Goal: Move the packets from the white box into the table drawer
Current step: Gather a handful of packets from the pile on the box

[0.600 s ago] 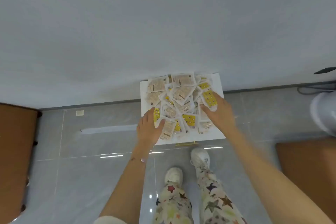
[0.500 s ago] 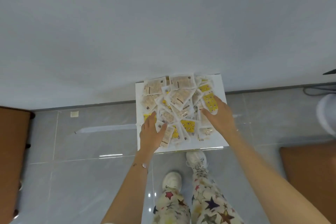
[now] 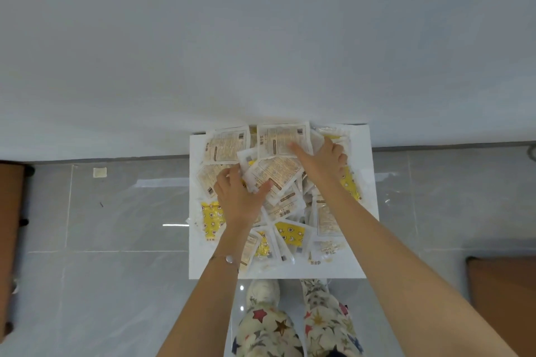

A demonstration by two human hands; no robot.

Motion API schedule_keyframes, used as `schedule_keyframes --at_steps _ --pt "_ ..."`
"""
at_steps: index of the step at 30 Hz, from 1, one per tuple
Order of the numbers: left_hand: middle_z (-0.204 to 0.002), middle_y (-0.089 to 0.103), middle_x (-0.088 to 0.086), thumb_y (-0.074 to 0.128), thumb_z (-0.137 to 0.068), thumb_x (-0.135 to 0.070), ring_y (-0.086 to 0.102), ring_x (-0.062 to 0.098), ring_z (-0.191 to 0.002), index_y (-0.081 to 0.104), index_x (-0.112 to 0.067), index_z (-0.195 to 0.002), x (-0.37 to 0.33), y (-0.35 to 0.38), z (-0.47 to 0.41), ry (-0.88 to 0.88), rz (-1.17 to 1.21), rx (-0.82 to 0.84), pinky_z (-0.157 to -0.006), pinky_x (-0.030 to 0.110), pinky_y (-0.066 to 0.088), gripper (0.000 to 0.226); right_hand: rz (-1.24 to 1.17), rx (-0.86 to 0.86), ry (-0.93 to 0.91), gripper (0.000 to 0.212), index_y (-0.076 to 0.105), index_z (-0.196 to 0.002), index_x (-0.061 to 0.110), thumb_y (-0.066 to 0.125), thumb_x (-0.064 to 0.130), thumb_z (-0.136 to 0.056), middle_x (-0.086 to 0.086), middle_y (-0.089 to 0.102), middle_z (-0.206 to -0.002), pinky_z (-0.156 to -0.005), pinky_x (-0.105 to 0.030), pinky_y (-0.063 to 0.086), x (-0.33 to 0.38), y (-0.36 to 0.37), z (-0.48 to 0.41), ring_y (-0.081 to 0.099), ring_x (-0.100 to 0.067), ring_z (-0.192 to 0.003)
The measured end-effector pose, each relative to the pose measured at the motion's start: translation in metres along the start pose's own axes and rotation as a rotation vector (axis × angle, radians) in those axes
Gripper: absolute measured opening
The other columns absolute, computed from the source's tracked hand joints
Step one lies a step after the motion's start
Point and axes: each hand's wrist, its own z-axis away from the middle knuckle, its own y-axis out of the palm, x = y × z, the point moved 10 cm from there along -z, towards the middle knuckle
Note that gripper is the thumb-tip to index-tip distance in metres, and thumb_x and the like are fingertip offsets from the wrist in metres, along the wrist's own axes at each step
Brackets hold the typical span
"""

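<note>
Several packets (image 3: 278,174), beige-printed and yellow, lie heaped in a white drawer (image 3: 367,197) that sticks out from under the white table's front edge (image 3: 116,130). My left hand (image 3: 239,200) lies on the left middle of the heap, its fingers curled into the packets and its thumb stretched over a beige one. At the far right of the heap, my right hand (image 3: 323,162) has its thumb flat on a beige packet (image 3: 282,139) and its fingers curled over the packets beside it. No separate white box shows.
Grey tiled floor (image 3: 116,226) lies below, with my feet in white shoes (image 3: 262,291) just in front of the drawer. Brown furniture stands at the left edge (image 3: 8,240) and at the lower right (image 3: 504,298).
Both hands have moved from the near part of the heap farther in toward the table edge, and their fingers have curled into the packets. The view has drawn closer.
</note>
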Motion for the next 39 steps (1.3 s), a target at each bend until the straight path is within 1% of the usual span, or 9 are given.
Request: schedule_keyframes --at_steps 6,10,13,16,23,29,32,34,39 --pt "-0.131 0.049 0.011 0.081 -0.073 -0.026 0.040 0.030 -0.124 0.055 -0.009 -0.125 -0.022 -0.011 0.012 0.173 0.072 -0.122 -0.103 0.035 0.028 0.061 -0.268 0.029 0.026 0.093 0.020 -0.151 0.020 0.075 0.041 -0.078 -0.010 0.034 -0.151 -0.110 -0.053 0.032 0.000 0.005 -0.009 0.035 -0.030 -0.138" --pt "-0.128 0.054 0.004 0.075 -0.079 -0.013 0.042 0.026 -0.124 0.057 -0.011 -0.119 -0.029 -0.006 0.012 0.205 0.170 -0.036 -0.099 0.033 0.028 0.044 -0.550 0.034 0.026 0.077 0.032 -0.146 0.018 0.073 0.013 -0.081 0.004 0.055 -0.111 -0.073 -0.023 0.051 -0.014 -0.009 -0.005 0.060 -0.010 -0.089" --pt "-0.125 0.054 0.002 0.072 -0.081 -0.012 0.043 0.023 -0.121 0.055 -0.011 -0.117 -0.026 -0.005 0.007 0.162 0.167 0.002 -0.097 0.034 0.028 0.040 -0.535 0.000 -0.030 0.034 0.059 -0.114 0.012 0.069 0.011 -0.082 -0.002 0.065 -0.098 -0.073 -0.031 0.053 -0.026 -0.023 0.000 0.065 -0.023 -0.088" --pt "-0.113 0.054 0.000 0.068 -0.083 -0.008 0.049 0.022 -0.109 0.052 -0.011 -0.110 -0.019 -0.006 0.002 0.124 0.219 0.019 -0.093 0.038 0.036 0.032 -0.641 -0.048 -0.014 0.006 0.064 -0.090 0.016 0.064 0.012 -0.086 -0.003 0.069 -0.090 -0.072 -0.032 0.054 -0.057 -0.040 0.007 0.066 -0.025 -0.085" --pt "-0.093 0.046 -0.016 0.064 -0.086 0.000 0.052 0.002 -0.081 0.038 -0.018 -0.104 -0.003 -0.012 0.004 0.032 0.398 0.034 -0.060 0.006 0.042 0.036 -0.836 0.063 0.070 0.025 0.056 -0.120 0.007 0.047 0.004 -0.097 -0.009 0.066 -0.108 -0.087 -0.038 0.054 -0.116 -0.035 0.033 0.066 -0.023 -0.096" --pt "-0.123 0.048 -0.013 0.064 -0.088 -0.003 0.057 -0.004 -0.100 0.022 -0.028 -0.144 0.004 -0.016 0.010 -0.077 0.632 0.094 -0.062 0.006 0.049 0.074 -0.938 0.085 0.088 0.026 0.056 -0.116 0.017 0.045 0.003 -0.097 -0.006 0.067 -0.107 -0.071 -0.030 0.059 -0.115 -0.028 0.047 0.069 -0.021 -0.092" --pt "-0.132 0.055 -0.002 0.067 -0.086 -0.010 0.056 0.015 -0.115 0.045 -0.023 -0.136 0.010 -0.014 0.010 -0.145 0.680 0.141 -0.093 0.035 0.053 0.056 -0.991 0.102 0.091 0.028 0.057 -0.113 0.019 0.043 0.001 -0.097 -0.005 0.067 -0.104 -0.069 -0.031 0.059 -0.101 -0.028 0.053 0.069 -0.022 -0.091" --pt "-0.123 0.063 0.001 0.066 -0.087 -0.009 0.061 0.020 -0.112 0.056 -0.028 -0.120 0.009 -0.014 0.012 -0.173 0.774 0.179 -0.096 0.049 0.051 0.039 -1.065 0.134 0.099 0.029 0.058 -0.107 0.023 0.043 0.001 -0.097 -0.004 0.068 -0.102 -0.072 -0.036 0.059 -0.090 -0.028 0.058 0.069 -0.023 -0.089" --pt "-0.131 0.057 0.005 0.061 -0.091 -0.007 0.059 0.027 -0.117 0.045 -0.024 -0.132 0.009 -0.020 0.010 -0.252 0.874 0.223 -0.095 0.051 0.051 0.047 -1.262 0.233 0.134 0.028 0.057 -0.111 0.022 0.042 0.002 -0.098 -0.005 0.067 -0.103 -0.074 -0.038 0.060 -0.061 -0.026 0.069 0.068 -0.023 -0.089"
